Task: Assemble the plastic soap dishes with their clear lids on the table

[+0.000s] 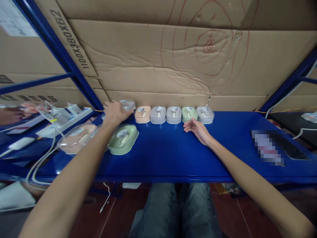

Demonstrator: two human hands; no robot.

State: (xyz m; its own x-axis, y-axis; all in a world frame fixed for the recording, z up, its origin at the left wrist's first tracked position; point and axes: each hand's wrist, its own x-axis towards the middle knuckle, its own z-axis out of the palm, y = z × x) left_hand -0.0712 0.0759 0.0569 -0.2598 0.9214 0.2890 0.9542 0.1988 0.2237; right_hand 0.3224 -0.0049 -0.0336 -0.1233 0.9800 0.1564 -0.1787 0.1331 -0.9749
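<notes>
My left hand (pixel 114 112) is at the back left of the blue table, its thumb stretched across the front of a grey box with a clear lid (pixel 128 104). The fingers are bent over the left part, and their tips are partly hidden. My right hand (pixel 198 131) is open, palm turned inward, just in front of a green box (pixel 189 113) and a grey box (pixel 205 114) at the row's right end. Left of these stand two more grey boxes (pixel 158 114) (pixel 173 114) and a peach box (pixel 142 114). Each has a round label and a small white piece.
A larger-looking green box (pixel 123 138) and a peach box (pixel 77 137) are nearer on the left, beside white cables (pixel 53 142) and a power strip (pixel 70 116). Cardboard (pixel 148 59) backs the table. A dark phone-like slab (pixel 292 145) lies right. Another person's hand (pixel 11 115) shows far left.
</notes>
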